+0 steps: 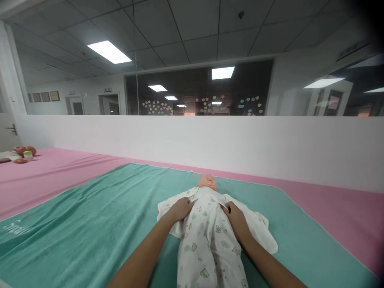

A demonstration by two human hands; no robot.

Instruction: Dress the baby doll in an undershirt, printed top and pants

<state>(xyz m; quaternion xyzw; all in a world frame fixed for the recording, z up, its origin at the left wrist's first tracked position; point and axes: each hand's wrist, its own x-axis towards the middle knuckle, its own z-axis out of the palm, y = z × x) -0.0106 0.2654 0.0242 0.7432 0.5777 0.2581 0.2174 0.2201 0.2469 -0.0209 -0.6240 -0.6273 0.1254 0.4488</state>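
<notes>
A baby doll point(207, 182) lies on its back on a green blanket point(120, 208), its head away from me. It wears a white printed top point(255, 228) with sleeves spread to both sides. White trousers point(207, 236) with green animal prints cover its legs, their waist up at the belly. My left hand point(182, 208) is closed on the left edge of the trousers' waist, fingers curled. At the opposite edge, my right hand point(237, 219) pinches the waist between thumb and fingers. The fingertips of both hands are partly hidden by cloth.
Pink matting point(60, 168) surrounds the blanket. Far left lie another doll point(25, 150) and a small bottle with a green cap point(28, 155). A low white wall point(192, 140) with glass above closes off the far side.
</notes>
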